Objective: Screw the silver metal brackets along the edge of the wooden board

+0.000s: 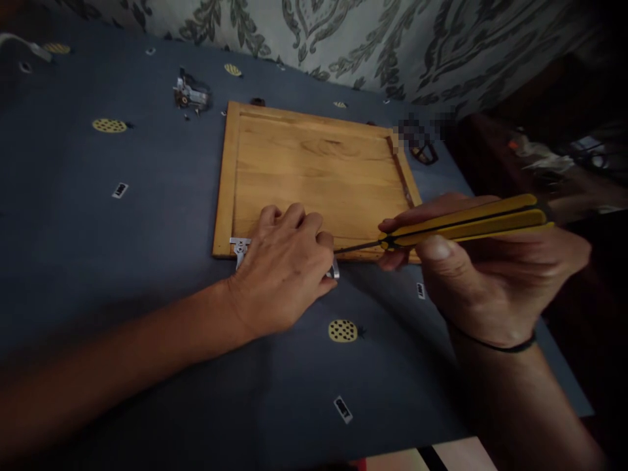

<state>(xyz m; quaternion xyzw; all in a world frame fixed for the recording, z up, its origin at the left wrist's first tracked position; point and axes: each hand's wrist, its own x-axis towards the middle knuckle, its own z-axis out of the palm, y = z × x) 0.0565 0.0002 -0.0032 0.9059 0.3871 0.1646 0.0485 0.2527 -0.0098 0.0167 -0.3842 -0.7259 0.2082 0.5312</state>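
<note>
A framed wooden panel [314,170] lies on a dark blue patterned cloth. Over its near edge rests my left hand [289,268], fingers curled down and partly covering a silvery metal bracket [240,247]; a second bit of metal shows beside the thumb. My right hand [475,268] grips a screwdriver [466,226] with a yellow and black handle. Its shaft points left, and the tip is hidden at my left hand, by the panel's near edge. What my left fingers press or hold beneath them is mostly hidden.
Beyond the panel's far left corner lies a metal hinge-like part [191,95] with small bits near it. Dark eyeglasses or a similar frame [424,154] sit at the panel's right. A patterned wall or curtain [314,33] stands behind; blurred clutter [554,160] is at the right.
</note>
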